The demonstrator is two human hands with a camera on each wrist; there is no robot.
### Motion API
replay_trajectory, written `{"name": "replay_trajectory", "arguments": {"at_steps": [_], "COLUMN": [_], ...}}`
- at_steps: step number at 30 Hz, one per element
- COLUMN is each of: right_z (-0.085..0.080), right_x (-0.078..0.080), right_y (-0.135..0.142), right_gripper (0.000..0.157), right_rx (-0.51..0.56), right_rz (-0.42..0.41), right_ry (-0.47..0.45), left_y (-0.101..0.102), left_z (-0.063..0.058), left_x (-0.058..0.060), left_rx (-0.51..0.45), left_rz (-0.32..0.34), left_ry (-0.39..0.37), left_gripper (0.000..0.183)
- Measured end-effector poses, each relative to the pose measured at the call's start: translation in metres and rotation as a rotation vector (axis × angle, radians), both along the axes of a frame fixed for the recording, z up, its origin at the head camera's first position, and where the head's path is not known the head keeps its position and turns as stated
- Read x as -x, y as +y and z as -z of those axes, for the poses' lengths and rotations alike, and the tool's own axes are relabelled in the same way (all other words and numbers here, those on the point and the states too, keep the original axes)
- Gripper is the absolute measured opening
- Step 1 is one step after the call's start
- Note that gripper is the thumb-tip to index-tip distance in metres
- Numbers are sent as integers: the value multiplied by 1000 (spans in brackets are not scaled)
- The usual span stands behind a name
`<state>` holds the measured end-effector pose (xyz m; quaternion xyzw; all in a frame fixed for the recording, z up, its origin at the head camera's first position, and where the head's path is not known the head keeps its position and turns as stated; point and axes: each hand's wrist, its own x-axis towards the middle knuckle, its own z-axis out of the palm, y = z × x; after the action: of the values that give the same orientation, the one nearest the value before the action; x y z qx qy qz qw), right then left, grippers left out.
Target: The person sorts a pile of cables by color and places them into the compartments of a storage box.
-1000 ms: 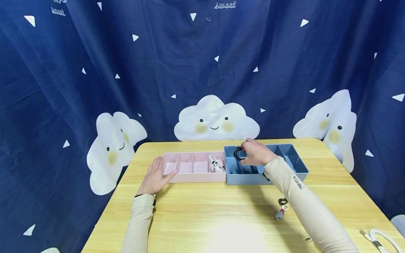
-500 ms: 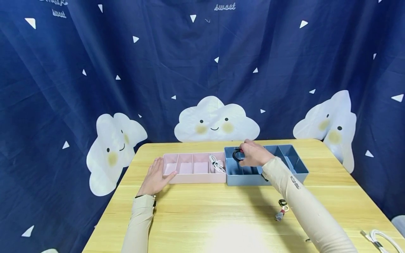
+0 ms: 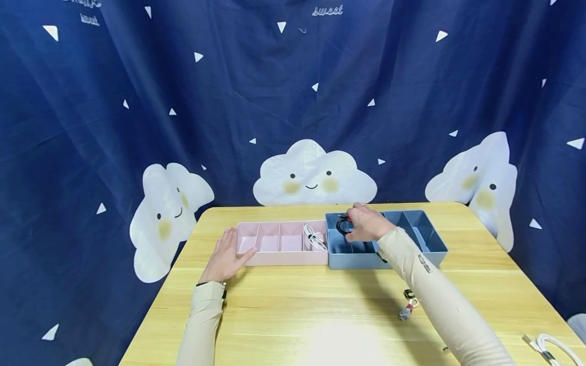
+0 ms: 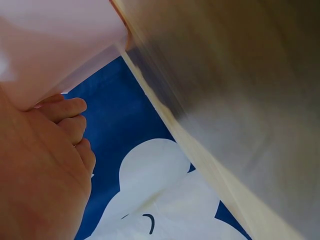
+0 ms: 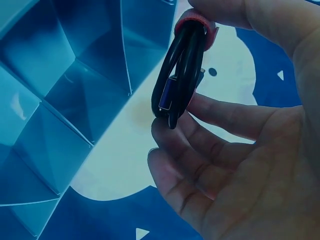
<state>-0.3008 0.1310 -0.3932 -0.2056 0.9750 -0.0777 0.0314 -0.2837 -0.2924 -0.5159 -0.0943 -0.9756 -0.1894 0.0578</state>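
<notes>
In the head view my right hand [image 3: 368,222] is over the left part of a blue divided box [image 3: 348,261], holding a coiled black cable [image 3: 341,224]. Up close in the right wrist view, the coiled cable [image 5: 182,75] has a red strap [image 5: 192,21] at its top and a blue-tongued USB plug [image 5: 167,93]. Thumb and fingers pinch it. My left hand [image 3: 223,259] rests on the left end of a pink divided box [image 3: 284,259], fingers stretched along its side and thumb at the front rim. In the left wrist view those fingers touch the pink wall [image 4: 55,45].
A white coiled cable [image 3: 314,238] lies in the pink box's rightmost compartment. On the wooden table [image 3: 274,305] are a small black coil [image 3: 409,294], a short cable with a red tie [image 3: 407,309] and a white cable [image 3: 551,347]. A blue curtain [image 3: 229,76] hangs behind.
My right hand has shifted very slightly left over the blue box, still holding the black cable. The left hand stays where it was.
</notes>
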Motion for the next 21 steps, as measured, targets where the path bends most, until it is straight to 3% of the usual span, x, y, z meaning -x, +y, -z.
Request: {"name": "replay_trajectory", "arguments": {"at_steps": [21], "right_z": [3], "right_x": [3], "right_y": [-4], "right_gripper": [44], "right_rx": [-24], "right_rz": [4], "right_ry": [-28], "left_y": [0], "left_z": [1], "left_x": [1], "left_rx": [2], "left_rz": [-1], "left_ry": [19], "left_gripper": [105]}}
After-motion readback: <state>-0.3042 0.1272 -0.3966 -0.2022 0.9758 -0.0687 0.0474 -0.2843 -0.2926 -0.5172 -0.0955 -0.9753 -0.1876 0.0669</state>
